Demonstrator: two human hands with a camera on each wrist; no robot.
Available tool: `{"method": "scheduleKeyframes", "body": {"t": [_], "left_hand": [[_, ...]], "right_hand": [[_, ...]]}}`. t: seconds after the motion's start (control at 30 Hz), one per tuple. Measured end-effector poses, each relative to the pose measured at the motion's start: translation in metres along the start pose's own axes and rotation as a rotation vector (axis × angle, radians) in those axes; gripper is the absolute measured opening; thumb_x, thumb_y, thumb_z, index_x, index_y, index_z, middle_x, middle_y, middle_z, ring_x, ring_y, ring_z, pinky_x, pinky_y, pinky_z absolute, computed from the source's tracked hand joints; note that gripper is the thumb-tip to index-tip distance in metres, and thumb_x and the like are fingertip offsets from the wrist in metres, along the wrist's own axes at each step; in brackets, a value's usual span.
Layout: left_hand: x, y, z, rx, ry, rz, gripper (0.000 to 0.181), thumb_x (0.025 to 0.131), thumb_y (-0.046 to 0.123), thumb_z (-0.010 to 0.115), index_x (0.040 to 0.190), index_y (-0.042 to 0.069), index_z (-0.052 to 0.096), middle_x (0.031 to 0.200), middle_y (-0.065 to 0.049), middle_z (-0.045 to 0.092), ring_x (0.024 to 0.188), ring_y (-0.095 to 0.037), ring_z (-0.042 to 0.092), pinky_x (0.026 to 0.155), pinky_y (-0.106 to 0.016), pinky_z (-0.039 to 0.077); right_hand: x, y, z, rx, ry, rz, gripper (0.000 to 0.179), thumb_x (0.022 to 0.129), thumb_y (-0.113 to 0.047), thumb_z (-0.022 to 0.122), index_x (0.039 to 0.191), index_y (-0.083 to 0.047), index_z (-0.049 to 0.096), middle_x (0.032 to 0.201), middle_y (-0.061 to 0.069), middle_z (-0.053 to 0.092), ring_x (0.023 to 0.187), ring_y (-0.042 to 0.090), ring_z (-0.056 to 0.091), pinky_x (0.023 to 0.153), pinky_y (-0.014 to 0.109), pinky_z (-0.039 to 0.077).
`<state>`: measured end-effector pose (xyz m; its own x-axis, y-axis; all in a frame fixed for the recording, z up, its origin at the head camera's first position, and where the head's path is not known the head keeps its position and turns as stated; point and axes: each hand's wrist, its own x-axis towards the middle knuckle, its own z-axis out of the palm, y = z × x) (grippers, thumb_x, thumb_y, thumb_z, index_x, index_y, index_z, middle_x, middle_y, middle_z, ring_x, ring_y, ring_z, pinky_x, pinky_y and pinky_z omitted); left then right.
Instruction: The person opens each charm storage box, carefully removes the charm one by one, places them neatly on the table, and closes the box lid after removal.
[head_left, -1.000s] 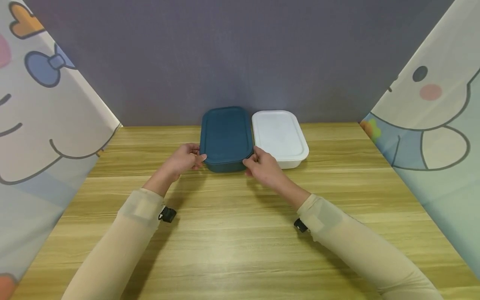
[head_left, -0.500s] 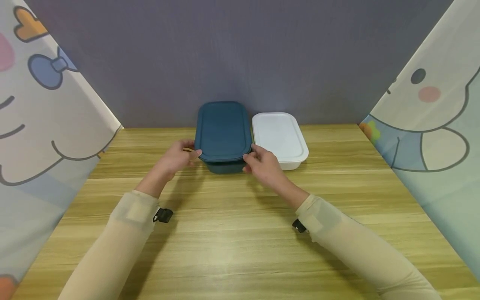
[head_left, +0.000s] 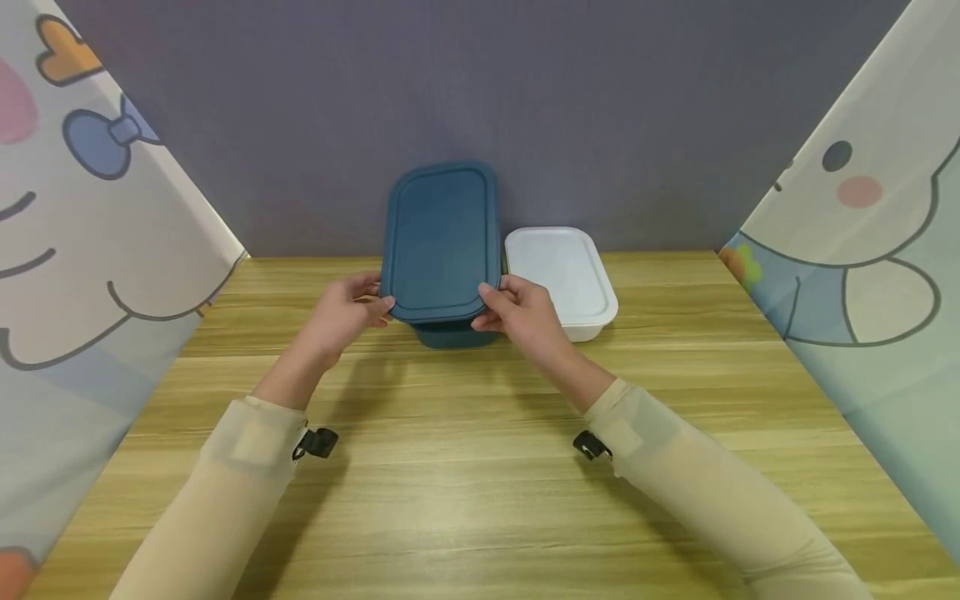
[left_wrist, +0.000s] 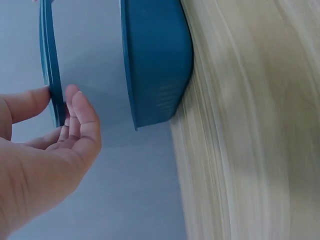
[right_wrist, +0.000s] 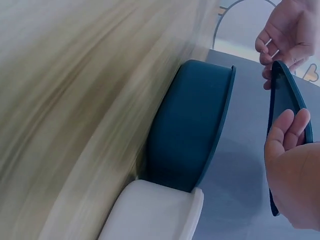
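Both left hand (head_left: 343, 317) and right hand (head_left: 527, 317) fingers pinch the lid (head_left: 442, 237) at near corners, above the blue box (head_left: 455, 337): apparently uncovering it; next probably calls for level support.

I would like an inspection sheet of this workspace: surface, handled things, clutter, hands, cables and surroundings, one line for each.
Surface: wood-grain table, streaked with lighter and darker bands.
Things: blue lid raised off the blue box; white box beside it, covered.
Clutter: nothing seen.
Hands: left hand holds the lid's near left corner; right hand holds its near right corner.
Cables: nothing seen.
Surroundings: grey panel behind, left cartoon panel, right cartoon panel.
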<state>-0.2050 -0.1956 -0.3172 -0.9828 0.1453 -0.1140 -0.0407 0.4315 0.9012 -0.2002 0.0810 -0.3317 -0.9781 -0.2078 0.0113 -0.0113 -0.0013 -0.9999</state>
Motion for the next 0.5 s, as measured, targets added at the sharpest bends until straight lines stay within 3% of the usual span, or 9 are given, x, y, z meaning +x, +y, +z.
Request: {"method": "scheduleKeyframes", "body": {"t": [0.13,0.27,0.37,0.43,0.5], "left_hand": [[-0.006,0.001,0.000,0.069,0.008,0.000,0.067,0.111,0.021,0.060,0.169,0.009,0.029,0.159,-0.023,0.046,0.127,-0.036,0.063,0.101,-0.042,0.059],[-0.015,0.008,0.004,0.292,0.041,0.027,0.074,0.109,0.037,0.061,0.170,0.010,0.028,0.174,-0.023,0.027,0.150,-0.046,0.044,0.115,-0.063,0.046],[-0.023,0.016,0.013,0.472,0.102,0.127,0.075,0.106,0.049,0.063,0.165,0.009,0.039,0.177,-0.022,0.020,0.160,-0.050,0.026,0.122,-0.069,0.034],[-0.028,0.020,0.021,0.561,0.146,0.231,0.071,0.104,0.051,0.067,0.158,0.008,0.051,0.175,-0.021,0.025,0.161,-0.050,0.024,0.124,-0.069,0.031],[-0.032,0.023,0.029,0.637,0.184,0.346,0.062,0.102,0.047,0.073,0.148,0.008,0.062,0.170,-0.020,0.037,0.158,-0.047,0.032,0.123,-0.066,0.036]], "right_hand": [[-0.001,-0.005,0.005,-0.031,0.005,-0.023,0.041,0.110,-0.022,0.063,0.080,-0.010,0.037,0.060,0.001,0.051,0.073,0.015,0.076,0.089,0.034,0.064],[-0.001,-0.007,0.012,-0.071,0.002,-0.044,0.040,0.110,-0.023,0.064,0.079,-0.010,0.040,0.060,0.000,0.053,0.075,0.021,0.078,0.090,0.035,0.064],[0.000,-0.009,0.018,-0.094,0.008,-0.057,0.030,0.109,-0.023,0.064,0.086,-0.008,0.054,0.068,0.001,0.065,0.082,0.032,0.079,0.090,0.036,0.064],[0.000,-0.009,0.022,-0.111,0.014,-0.062,0.022,0.109,-0.023,0.065,0.095,-0.006,0.065,0.079,0.003,0.074,0.086,0.034,0.078,0.089,0.035,0.064],[0.001,-0.010,0.026,-0.132,0.010,-0.069,0.022,0.109,-0.023,0.065,0.101,-0.003,0.069,0.085,0.008,0.078,0.086,0.032,0.078,0.089,0.035,0.064]]}}
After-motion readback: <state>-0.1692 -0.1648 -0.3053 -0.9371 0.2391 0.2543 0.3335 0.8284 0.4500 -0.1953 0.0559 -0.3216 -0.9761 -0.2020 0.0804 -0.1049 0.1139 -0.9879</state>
